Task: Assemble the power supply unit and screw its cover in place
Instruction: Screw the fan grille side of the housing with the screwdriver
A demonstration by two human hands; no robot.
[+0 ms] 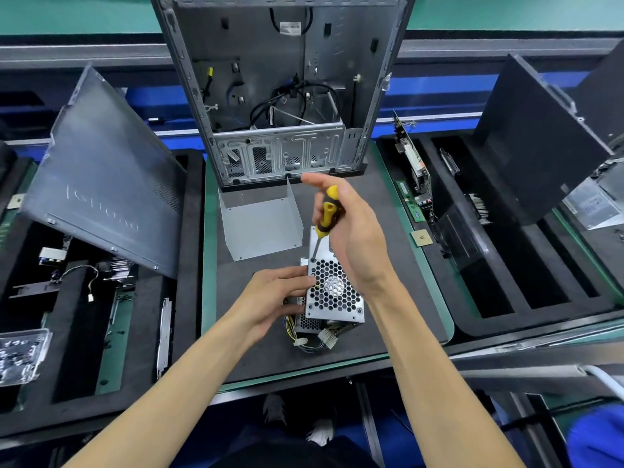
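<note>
A: Where do we have the power supply unit (334, 292)?

B: It sits on the dark mat (388, 319) in the middle of our bench, its honeycomb fan grille facing up at us, with a bundle of wires and white connectors (319, 339) spilling out at the near end.

A: And our hands?

B: Our left hand (273, 298) grips the unit's left edge, fingertips curled onto the grille. Our right hand (351, 231) wraps around the yellow-and-black screwdriver (326, 214), held nearly upright, its tip resting at the far left corner of the grille plate.

A: What lies around it?

B: Just beyond the unit lies a bent grey metal cover (263, 224), apart from it. Behind that stands the open computer case (280, 92). A side panel (104, 184) leans over the foam tray on our left, and circuit boards (413, 170) stand in the tray on our right
</note>
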